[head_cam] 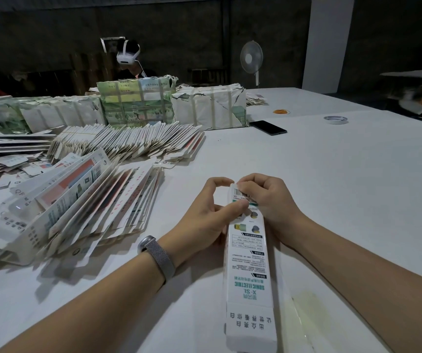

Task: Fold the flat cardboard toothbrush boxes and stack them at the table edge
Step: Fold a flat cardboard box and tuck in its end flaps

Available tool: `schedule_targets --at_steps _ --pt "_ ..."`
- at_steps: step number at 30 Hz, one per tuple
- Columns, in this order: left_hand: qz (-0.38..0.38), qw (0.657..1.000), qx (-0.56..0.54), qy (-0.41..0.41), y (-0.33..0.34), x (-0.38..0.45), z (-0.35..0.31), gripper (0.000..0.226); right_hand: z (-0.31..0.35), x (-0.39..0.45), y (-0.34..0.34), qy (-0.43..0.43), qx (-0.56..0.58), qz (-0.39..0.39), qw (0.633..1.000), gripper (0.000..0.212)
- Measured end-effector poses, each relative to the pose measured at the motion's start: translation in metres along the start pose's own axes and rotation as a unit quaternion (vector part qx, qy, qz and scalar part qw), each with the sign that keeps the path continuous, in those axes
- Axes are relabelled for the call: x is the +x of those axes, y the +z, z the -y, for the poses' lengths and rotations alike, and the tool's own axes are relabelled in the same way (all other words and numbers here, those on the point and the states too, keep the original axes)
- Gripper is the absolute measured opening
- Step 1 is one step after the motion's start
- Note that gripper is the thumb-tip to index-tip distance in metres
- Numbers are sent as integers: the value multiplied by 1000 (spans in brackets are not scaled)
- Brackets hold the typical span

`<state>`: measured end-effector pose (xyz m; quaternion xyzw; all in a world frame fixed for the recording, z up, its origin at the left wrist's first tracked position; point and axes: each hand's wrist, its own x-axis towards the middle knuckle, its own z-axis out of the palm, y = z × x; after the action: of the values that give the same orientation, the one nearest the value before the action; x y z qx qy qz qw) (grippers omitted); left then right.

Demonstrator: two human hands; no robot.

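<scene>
While you work at the white table [306, 161] in this dim, dark-walled room, your left hand [204, 220] and right hand [268, 202] both pinch the far end of the toothbrush box [249, 271], which lies lengthwise between your forearms, its near end at the table edge. Left of you the flat boxes [98, 200] lean fanned in rows, with strapped bundles [136, 103] behind them and what seems to be a phone [268, 127], a tape roll [335, 120] and rubber bands [281, 111] farther out. A standing fan [251, 59] and a white panel [329, 44] stand against the far wall.
</scene>
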<state>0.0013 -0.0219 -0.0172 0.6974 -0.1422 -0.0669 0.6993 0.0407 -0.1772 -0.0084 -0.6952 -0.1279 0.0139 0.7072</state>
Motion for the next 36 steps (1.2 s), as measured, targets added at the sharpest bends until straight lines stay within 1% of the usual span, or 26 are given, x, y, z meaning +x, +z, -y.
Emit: schedule_targets --at_steps 4,6,9,21,27,32,36 --pt "0 1000 -12 1 0 -1 -2 50 0 -1 2 -2 1 18 1000 34" --pt "3 1000 -3 3 0 -1 -3 50 0 -1 0 -3 -6 13 1000 33" --pt "12 1000 24 10 0 -1 -3 44 0 1 -1 -4 -13 1 1000 34" --pt "25 999 22 10 0 -2 -5 44 0 1 0 -5 -10 -17 1000 29" --pt "19 999 42 3 0 0 -5 45 -1 1 1 -4 -2 -21 1000 32" --pt "22 999 33 5 -1 1 -3 49 0 1 1 -1 15 -17 1000 35" --pt "30 999 25 13 -1 -1 -3 46 1 0 0 -8 33 -15 999 37"
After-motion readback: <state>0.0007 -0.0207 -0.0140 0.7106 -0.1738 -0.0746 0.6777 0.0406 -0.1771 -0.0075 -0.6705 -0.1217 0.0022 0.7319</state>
